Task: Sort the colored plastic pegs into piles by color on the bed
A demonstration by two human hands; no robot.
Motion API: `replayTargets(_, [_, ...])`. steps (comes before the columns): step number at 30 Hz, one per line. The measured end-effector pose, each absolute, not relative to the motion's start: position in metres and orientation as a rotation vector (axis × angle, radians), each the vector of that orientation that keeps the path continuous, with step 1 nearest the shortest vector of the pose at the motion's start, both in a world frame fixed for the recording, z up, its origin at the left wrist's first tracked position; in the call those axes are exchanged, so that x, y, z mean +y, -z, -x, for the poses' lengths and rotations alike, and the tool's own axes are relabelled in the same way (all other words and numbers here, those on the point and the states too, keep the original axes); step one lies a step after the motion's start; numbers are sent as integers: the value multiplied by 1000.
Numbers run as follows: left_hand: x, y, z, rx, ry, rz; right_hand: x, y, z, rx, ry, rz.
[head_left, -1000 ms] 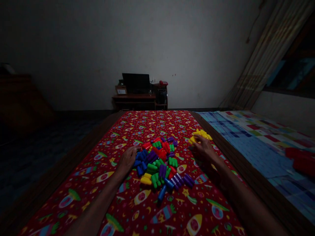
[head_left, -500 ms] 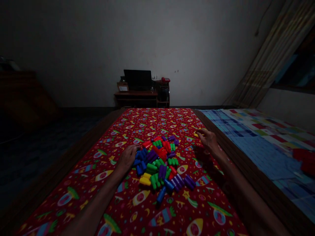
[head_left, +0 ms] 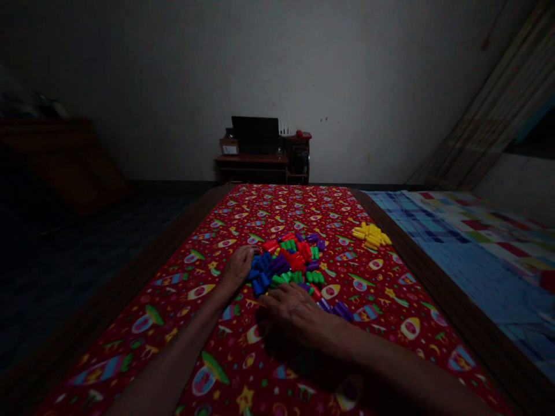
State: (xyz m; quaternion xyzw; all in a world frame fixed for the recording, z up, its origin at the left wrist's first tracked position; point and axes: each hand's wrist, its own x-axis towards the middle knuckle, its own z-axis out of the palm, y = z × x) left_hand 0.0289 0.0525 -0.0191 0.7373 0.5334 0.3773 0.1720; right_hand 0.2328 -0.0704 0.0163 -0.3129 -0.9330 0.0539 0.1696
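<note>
A mixed pile of plastic toy building blocks lies on the red patterned cloth [head_left: 243, 358], with blue blocks [head_left: 260, 274] on its left side, red blocks [head_left: 297, 260] and green blocks [head_left: 286, 279] in the middle, and purple blocks [head_left: 342, 311] at its near right. My left hand [head_left: 240, 267] rests against the left edge of the pile beside the blue ones, fingers loosely extended, holding nothing visible. Over the near edge of the pile, my right hand [head_left: 297, 312] reaches in with fingers bent downward. It covers the blocks beneath, and its fingertips are hidden.
A separate group of yellow blocks [head_left: 372, 236] sits near the cloth's right edge. Beyond that edge spreads a blue checked bedding sheet [head_left: 433, 248]. A small desk [head_left: 251, 164] with a dark monitor [head_left: 255, 134] stands against the far wall.
My right hand has moved from the yellow blocks at the right back to the near side of the pile. My left hand stays beside the blue blocks. The view has shifted slightly.
</note>
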Motion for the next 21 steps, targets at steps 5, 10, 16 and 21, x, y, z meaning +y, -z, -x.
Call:
replayTargets(5, [52, 20, -27, 1497, -1062, -2097, -57, -33, -245, -2300, -546, 954])
replayTargets(10, [55, 22, -26, 1507, -1066, -2086, -20, -65, -297, -1713, -640, 1071])
replayTargets(16, [57, 21, -25, 1502, -1060, -2108, 37, -51, -420, -1230, -286, 1413])
replayTargets(21, [58, 22, -24, 1532, -1050, -2101, 50, -19, -479, -1072, -254, 1569])
